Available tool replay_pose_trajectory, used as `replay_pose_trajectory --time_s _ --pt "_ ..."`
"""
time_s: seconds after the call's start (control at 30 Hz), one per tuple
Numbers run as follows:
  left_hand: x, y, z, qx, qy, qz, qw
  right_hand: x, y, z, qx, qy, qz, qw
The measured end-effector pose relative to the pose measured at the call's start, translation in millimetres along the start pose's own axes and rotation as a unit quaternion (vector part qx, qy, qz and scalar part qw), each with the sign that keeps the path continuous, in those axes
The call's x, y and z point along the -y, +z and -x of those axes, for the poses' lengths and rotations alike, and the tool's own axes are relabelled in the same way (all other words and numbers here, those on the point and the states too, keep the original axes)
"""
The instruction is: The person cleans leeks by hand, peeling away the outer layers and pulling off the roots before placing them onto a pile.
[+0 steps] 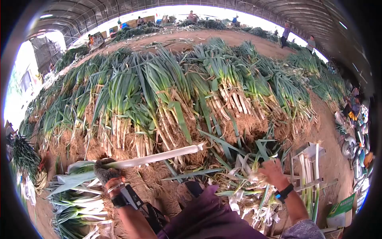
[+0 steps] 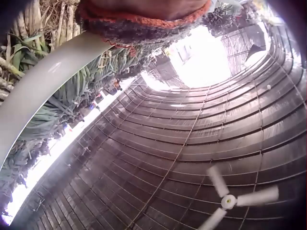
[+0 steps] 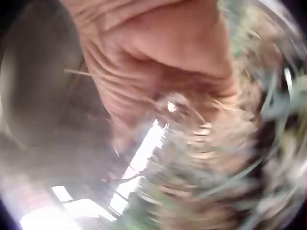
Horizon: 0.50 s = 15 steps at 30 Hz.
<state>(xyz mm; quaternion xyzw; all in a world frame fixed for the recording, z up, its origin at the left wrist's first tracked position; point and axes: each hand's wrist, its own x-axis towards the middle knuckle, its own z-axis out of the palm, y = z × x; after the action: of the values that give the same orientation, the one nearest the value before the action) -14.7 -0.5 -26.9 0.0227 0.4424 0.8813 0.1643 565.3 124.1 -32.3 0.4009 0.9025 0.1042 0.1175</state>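
A long white leek (image 1: pixel 159 156) lies across the head view, its root end pointing right. The left hand (image 1: pixel 107 171), in a dark knitted glove, grips it near its green leaves. In the left wrist view the pale leek shaft (image 2: pixel 48 76) runs out from the glove cuff (image 2: pixel 144 28). Bare, the right hand (image 1: pixel 272 174) is apart from the leek, over pale peelings and cut leaves (image 1: pixel 242 175). In the blurred right wrist view the right hand (image 3: pixel 158 52) has curled fingers beside thin, pale strands; whether it holds any of them is unclear.
Bundled leeks (image 1: pixel 167 87) with roots stand in wide rows ahead. White-stemmed leeks (image 1: pixel 87 211) lie at lower left. At right, a metal rack (image 1: pixel 308 179) holds several stems, near a green-and-white box (image 1: pixel 341 209). Several people are in the background.
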Motion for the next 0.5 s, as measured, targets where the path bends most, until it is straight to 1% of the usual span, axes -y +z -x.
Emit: replay_pose_trajectory --time_s 0.03,0.07,0.1,0.17,0.23,0.3,0.37,0.4,0.43,0.47,0.5 --pt "-2 -2 2 -0.016 -0.039 0.059 0.997 9 5 -13 -0.061 0.047 -0.175 0.981" --pt "4 -12 -4 0.017 0.01 0.015 1.0 19 -5 -29 -0.095 0.075 -0.28 0.952" --pt "6 -18 -7 0.033 0.039 -0.039 0.998 33 -12 -42 -0.125 0.109 -0.386 0.908" --pt "-7 -9 0 0.001 -0.04 0.021 0.999 60 -52 -66 -0.254 0.017 -0.41 0.876" --pt "-2 -19 -20 -0.017 -0.103 0.097 0.99 88 -99 -83 -0.242 0.005 -0.444 0.862" --pt "-12 -3 1 -0.007 -0.076 0.015 0.997 111 -124 -103 -0.347 -0.104 -0.379 0.852" --pt "-17 5 11 0.004 -0.055 -0.037 0.998 133 -134 -123 -0.341 -0.129 -0.362 0.858" --pt "-12 -2 -6 0.023 -0.074 0.05 0.996 138 -137 -130 -0.339 -0.145 -0.351 0.861" --pt "-3 -13 -14 0.056 0.015 -0.041 0.997 140 -141 -134 -0.336 -0.144 -0.336 0.868" --pt "0 -14 -11 0.086 0.103 -0.133 0.982 142 -145 -137 -0.332 -0.144 -0.321 0.875" --pt "2 -18 -9 0.113 0.189 -0.223 0.95 144 -147 -139 -0.326 -0.145 -0.307 0.882"
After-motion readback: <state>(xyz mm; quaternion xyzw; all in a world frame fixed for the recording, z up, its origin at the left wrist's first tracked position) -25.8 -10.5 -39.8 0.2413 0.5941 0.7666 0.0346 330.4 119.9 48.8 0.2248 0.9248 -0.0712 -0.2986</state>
